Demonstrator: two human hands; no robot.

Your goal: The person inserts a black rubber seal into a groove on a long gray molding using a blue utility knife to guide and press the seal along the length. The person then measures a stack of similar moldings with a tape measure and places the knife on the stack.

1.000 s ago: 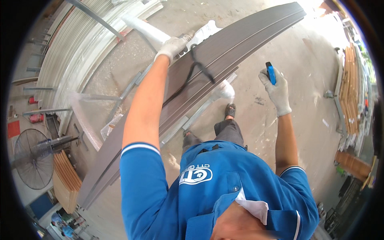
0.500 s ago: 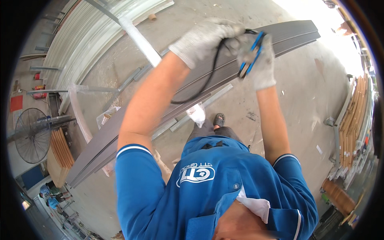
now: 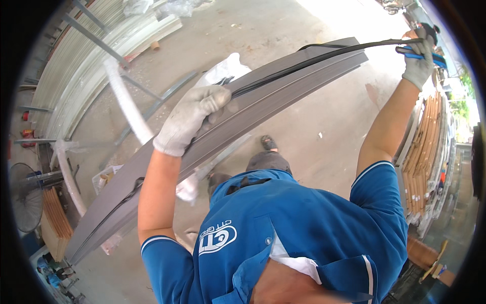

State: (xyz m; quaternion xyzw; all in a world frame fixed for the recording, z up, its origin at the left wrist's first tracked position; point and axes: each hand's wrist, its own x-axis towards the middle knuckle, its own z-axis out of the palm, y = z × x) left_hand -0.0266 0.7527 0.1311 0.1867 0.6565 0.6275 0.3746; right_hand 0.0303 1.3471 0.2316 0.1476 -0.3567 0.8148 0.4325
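Concrete floor [image 3: 309, 104] beneath you, your sandalled foot [image 3: 269, 143] standing on it, small white scrap [image 3: 320, 135] nearby, grey metal support bars [image 3: 177, 90] before you, long dark-grey grooved panels [image 3: 268, 104] lying across them, black strap [image 3: 132, 191] resting along the panels.

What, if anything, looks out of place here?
Just apparent litter: a small brown piece by the pale stacked strips and a white scrap lie loose on the floor. The dark panels show no obvious damage.

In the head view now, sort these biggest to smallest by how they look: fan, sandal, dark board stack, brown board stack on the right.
1. Dark board stack
2. Brown board stack
3. Fan
4. Sandal
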